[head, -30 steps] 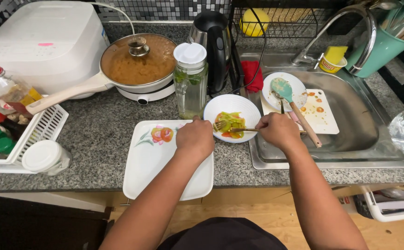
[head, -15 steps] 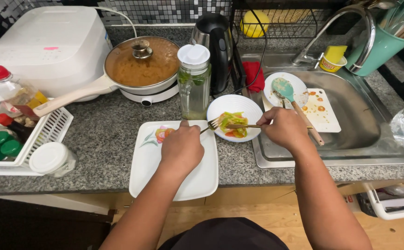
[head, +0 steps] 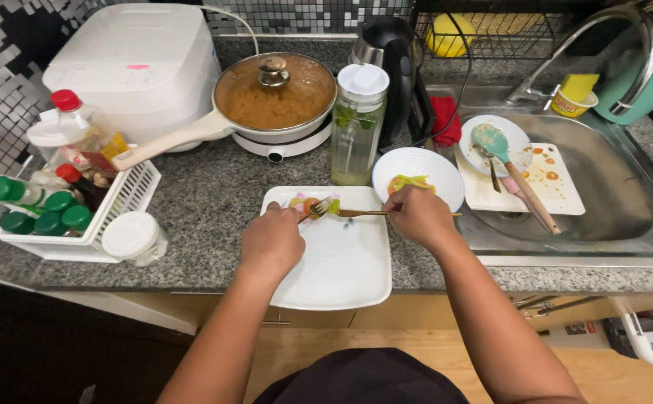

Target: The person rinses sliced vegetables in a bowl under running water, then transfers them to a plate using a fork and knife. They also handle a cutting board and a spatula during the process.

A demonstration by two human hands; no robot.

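I see right hand (head: 416,215), fingers pinching slim gold metal fork (head: 341,212) at handle's rear. Tines on small soft pink-green food pieces (head: 313,205), far-left corner of white rectangular ceramic plate (head: 341,262). Left hand (head: 272,242) curled beside food; its fingertips hidden. Food looks light, slippery, easily squashed; I'd spear gently.

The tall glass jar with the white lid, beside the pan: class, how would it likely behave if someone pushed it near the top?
The tall glass jar looks narrow for its height, so a push near the top would probably tip it. It appears partly filled with liquid and leaves, so likely heavy. Smooth glass may be slippery and breakable. The white bowl stands close beside it.
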